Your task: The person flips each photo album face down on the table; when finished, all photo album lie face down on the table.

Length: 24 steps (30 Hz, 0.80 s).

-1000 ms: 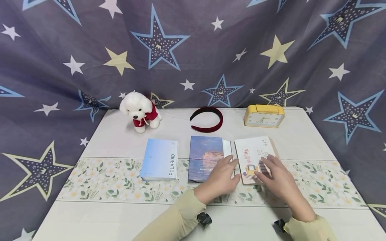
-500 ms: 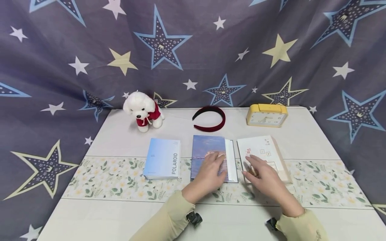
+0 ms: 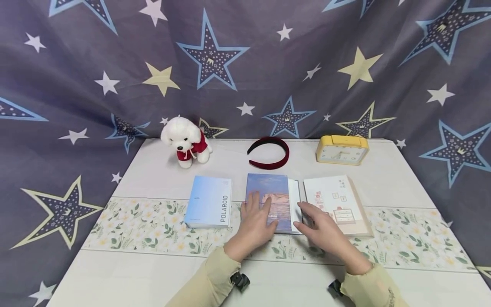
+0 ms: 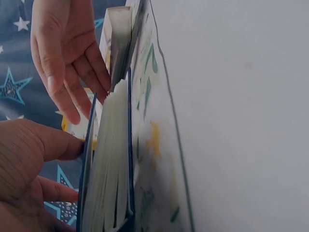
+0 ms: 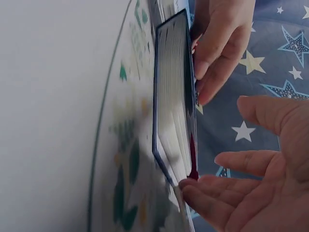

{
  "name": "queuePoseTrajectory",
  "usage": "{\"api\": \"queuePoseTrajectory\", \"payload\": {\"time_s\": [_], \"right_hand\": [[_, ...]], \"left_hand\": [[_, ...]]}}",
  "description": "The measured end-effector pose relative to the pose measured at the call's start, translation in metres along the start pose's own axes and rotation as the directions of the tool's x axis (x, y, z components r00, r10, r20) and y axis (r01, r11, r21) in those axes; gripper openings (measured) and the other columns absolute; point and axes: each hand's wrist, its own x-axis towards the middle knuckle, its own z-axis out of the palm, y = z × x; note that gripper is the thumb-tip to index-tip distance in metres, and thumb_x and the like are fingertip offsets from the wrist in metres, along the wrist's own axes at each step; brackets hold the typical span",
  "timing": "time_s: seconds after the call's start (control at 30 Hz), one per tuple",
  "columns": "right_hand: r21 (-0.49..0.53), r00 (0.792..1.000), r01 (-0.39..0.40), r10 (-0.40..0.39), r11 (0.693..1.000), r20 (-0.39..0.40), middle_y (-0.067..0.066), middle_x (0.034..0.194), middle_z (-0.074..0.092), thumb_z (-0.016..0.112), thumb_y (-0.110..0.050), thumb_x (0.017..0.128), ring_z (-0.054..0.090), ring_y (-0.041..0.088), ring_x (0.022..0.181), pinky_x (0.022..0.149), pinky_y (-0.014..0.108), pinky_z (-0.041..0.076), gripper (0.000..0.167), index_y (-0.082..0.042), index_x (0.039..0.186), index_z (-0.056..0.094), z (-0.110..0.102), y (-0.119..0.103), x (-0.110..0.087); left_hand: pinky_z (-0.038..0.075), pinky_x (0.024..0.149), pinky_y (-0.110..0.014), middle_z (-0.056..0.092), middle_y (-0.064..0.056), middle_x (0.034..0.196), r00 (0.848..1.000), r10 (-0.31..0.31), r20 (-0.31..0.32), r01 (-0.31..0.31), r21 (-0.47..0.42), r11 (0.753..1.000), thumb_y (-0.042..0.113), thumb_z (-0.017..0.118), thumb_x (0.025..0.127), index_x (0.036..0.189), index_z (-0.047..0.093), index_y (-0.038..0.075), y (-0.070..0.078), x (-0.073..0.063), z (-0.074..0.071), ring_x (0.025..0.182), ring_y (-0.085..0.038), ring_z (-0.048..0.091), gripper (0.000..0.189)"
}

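A blue photo album with a sea-cliff picture lies in the middle of the table, its cover lifted slightly and white pages showing on the right. My left hand rests on its cover, fingers spread; in the left wrist view the thumb touches the cover. Beside the album's right edge is my right hand, fingers loosely extended and holding nothing. In the right wrist view its fingertips come right up to the album's corner. A white illustrated book lies just right, partly hidden by that hand.
Left of the album lies a light-blue POLAROID album. Along the back stand a white plush dog in red and a yellow alarm clock, with a dark red headband between them. A starry curtain hangs behind.
My left hand has slid left across the blue album's cover from its right edge. My right hand has moved left, off the white book to the blue album's right side.
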Motion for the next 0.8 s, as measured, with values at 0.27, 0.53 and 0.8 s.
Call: {"api": "queuePoseTrajectory", "payload": {"time_s": [0.27,0.53,0.8], "right_hand": [[0.062,0.992,-0.11,0.105,0.992,0.07,0.036,0.145,0.036,0.062,-0.035,0.095,0.034,0.049,0.135,0.105,0.06,0.032,0.064,0.007,0.141,0.045,0.005,-0.012,0.004],[0.121,0.967,-0.228,0.21,0.966,0.144,0.035,0.152,0.019,0.053,-0.041,0.099,0.02,0.048,0.141,0.108,0.065,0.025,0.065,0.0,0.148,0.039,0.01,-0.023,0.0],[0.31,0.934,-0.352,0.311,0.883,0.176,0.026,0.158,0.014,0.043,-0.044,0.103,0.008,0.04,0.146,0.113,0.058,0.016,0.061,-0.006,0.15,0.037,0.011,-0.026,-0.001]], "left_hand": [[0.017,0.111,-0.062,0.002,-0.035,0.155,0.998,-0.032,0.058,0.034,-0.037,0.999,0.042,0.065,0.092,0.148,0.037,-0.002,-0.009,-0.003,0.003,0.145,-0.046,-0.001,0.077],[0.016,0.112,-0.06,0.0,-0.034,0.156,0.996,-0.016,0.085,0.018,-0.021,1.0,0.043,0.059,0.094,0.15,0.032,-0.001,-0.013,-0.005,0.005,0.146,-0.043,-0.005,0.077],[0.01,0.113,-0.061,0.001,-0.034,0.156,0.997,0.005,0.076,-0.001,-0.056,0.998,0.042,0.059,0.095,0.15,0.032,-0.002,-0.015,-0.007,0.005,0.145,-0.044,-0.005,0.075]]}}
